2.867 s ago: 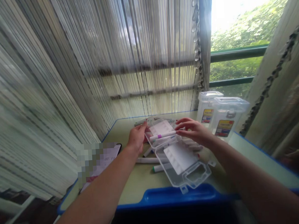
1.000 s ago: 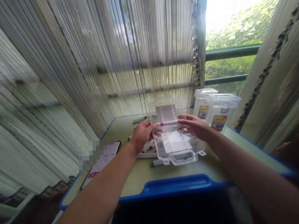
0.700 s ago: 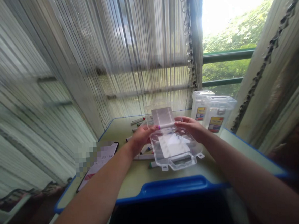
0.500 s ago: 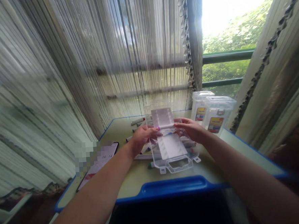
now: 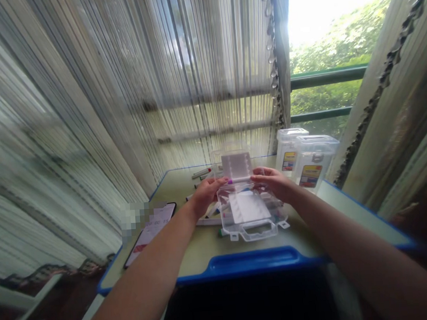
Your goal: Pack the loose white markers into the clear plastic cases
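A white marker (image 5: 241, 180) with a purple end lies level across the middle of an open clear plastic case (image 5: 227, 217). My left hand (image 5: 207, 194) pinches the purple end between thumb and fingers. At the other end, my right hand (image 5: 273, 183) grips the marker with its thumb and index finger; its other fingers lie behind the clear plastic. The case has a white insert (image 5: 250, 207) in its near half and a handle with two latches facing me. Several loose markers (image 5: 201, 172) are scattered left of and beneath the case, partly hidden by my left hand.
Two clear lidded containers (image 5: 313, 166) with yellow labels stand at the back right. A phone (image 5: 151, 234) showing a timer lies at the left. The small desk has a raised blue tray edge (image 5: 254, 261) in front. String curtains (image 5: 209, 83) hang close behind.
The view has shifted slightly, so the desk sits a little further right and higher. Both hands keep their grip on the marker, and its purple end shows more clearly.
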Demonstrator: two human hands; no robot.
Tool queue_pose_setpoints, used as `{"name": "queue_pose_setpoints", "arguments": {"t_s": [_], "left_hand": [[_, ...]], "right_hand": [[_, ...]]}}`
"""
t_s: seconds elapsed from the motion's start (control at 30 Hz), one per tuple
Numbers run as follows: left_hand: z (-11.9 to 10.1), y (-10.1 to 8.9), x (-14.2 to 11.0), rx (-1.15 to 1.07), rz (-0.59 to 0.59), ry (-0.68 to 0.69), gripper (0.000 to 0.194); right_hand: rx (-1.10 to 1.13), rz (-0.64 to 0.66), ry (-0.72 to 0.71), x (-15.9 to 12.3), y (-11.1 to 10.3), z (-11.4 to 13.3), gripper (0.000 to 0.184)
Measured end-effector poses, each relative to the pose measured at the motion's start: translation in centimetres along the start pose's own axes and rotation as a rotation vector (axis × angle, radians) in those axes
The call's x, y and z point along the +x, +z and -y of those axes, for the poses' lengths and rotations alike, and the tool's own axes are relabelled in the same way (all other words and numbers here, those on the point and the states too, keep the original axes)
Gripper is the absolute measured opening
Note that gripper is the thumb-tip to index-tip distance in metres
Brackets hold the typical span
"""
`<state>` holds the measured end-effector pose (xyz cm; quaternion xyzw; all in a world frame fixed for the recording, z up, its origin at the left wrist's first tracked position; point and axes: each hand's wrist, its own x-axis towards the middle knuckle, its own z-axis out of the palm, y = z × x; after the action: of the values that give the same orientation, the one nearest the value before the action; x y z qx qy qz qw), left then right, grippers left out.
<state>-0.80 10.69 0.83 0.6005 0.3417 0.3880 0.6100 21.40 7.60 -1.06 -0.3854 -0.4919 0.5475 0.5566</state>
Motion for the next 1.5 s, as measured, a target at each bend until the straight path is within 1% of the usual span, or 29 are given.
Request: {"name": "queue_pose_setpoints", "arguments": {"t_s": [0.1, 0.17, 0.23, 0.3, 0.33, 0.4, 0.47, 0.5, 0.57, 0.67, 0.7, 0.73, 0.77, 0.8, 0.87, 0.93, 0.97, 1.03, 1.17, 1.3, 1.4, 1.5], "left_hand": [[-0.1, -0.1, -0.1, -0.025, 0.046, 0.012, 0.038], [-0.1, 0.0, -0.2, -0.050, 0.043, 0.016, 0.031], [-0.4, 0.1, -0.2, -0.089, -0.036, 0.032, 0.023], [-0.9, 0.0, -0.1, -0.153, -0.165, 0.057, 0.015], [-1.2, -0.2, -0.1, -0.199, -0.238, 0.077, 0.012], [-1.8, -0.7, 0.1, -0.295, -0.361, 0.119, 0.008], [-2.3, -1.4, 0.4, -0.348, -0.421, 0.140, 0.005], [-2.4, -1.7, 0.5, -0.353, -0.425, 0.134, 0.005], [-2.4, -2.1, 0.5, -0.329, -0.386, 0.083, 0.006], [-1.9, -1.7, 0.4, -0.270, -0.310, 0.009, 0.009], [-1.7, -1.3, 0.3, -0.261, -0.297, 0.004, 0.010], [-1.5, -0.9, 0.1, -0.258, -0.294, 0.007, 0.012], [-1.3, -0.5, 0.0, -0.258, -0.288, 0.013, 0.012], [-1.1, -0.2, -0.1, -0.258, -0.282, 0.025, 0.013], [-0.8, 0.4, -0.2, -0.248, -0.281, 0.059, 0.016], [-0.5, 0.6, -0.3, -0.220, -0.291, 0.082, 0.021], [-0.4, 0.7, -0.3, -0.205, -0.297, 0.090, 0.023], [-0.2, 0.7, -0.2, -0.178, -0.313, 0.100, 0.028], [-0.1, 1.0, -0.3, -0.117, -0.318, 0.089, 0.035], [-0.4, 1.1, -0.4, -0.153, -0.338, 0.054, 0.035], [-0.7, 0.8, -0.4, -0.235, -0.313, 0.024, 0.032], [-0.7, 0.2, -0.3, -0.285, -0.271, 0.004, 0.033]], "right_hand": [[-0.003, 0.056, -0.001, 0.0, -0.3, -0.1, 0.030], [0.007, 0.096, 0.007, 0.0, -0.4, -0.1, 0.028], [0.022, 0.114, 0.002, 0.0, -0.5, 0.0, 0.029], [-0.034, 0.071, -0.061, 0.1, -0.5, -0.1, 0.032], [-0.120, 0.024, -0.123, 0.1, -0.4, -0.2, 0.033], [-0.397, -0.076, -0.276, 0.1, -0.1, -0.6, 0.026], [-0.654, -0.124, -0.406, 0.1, 0.5, -1.0, 0.019], [-0.720, -0.129, -0.446, 0.1, 0.8, -1.1, 0.019], [-0.715, -0.166, -0.478, 0.0, 1.3, -0.9, 0.019], [-0.516, -0.323, -0.491, -0.3, 1.3, 0.1, 0.023], [-0.460, -0.361, -0.508, -0.5, 1.2, 0.5, 0.025], [-0.450, -0.365, -0.531, -0.7, 1.0, 0.8, 0.027], [-0.496, -0.328, -0.550, -0.9, 0.8, 1.1, 0.028], [-0.594, -0.269, -0.560, -1.1, 0.7, 1.3, 0.028], [-0.858, -0.177, -0.569, -1.4, 0.6, 1.3, 0.027], [-1.063, -0.168, -0.557, -1.4, 0.7, 1.1, 0.027], [-1.118, -0.178, -0.544, -1.3, 0.8, 0.9, 0.027], [-1.155, -0.171, -0.505, -1.1, 0.9, 0.7, 0.025], [-1.158, -0.139, -0.463, -0.6, 0.8, 0.3, 0.016], [-1.075, -0.152, -0.510, -0.5, 0.7, 0.3, 0.018], [-0.952, -0.210, -0.578, -0.6, 0.4, 0.6, 0.024], [-0.853, -0.272, -0.602, -0.6, 0.0, 0.8, 0.027]]}}
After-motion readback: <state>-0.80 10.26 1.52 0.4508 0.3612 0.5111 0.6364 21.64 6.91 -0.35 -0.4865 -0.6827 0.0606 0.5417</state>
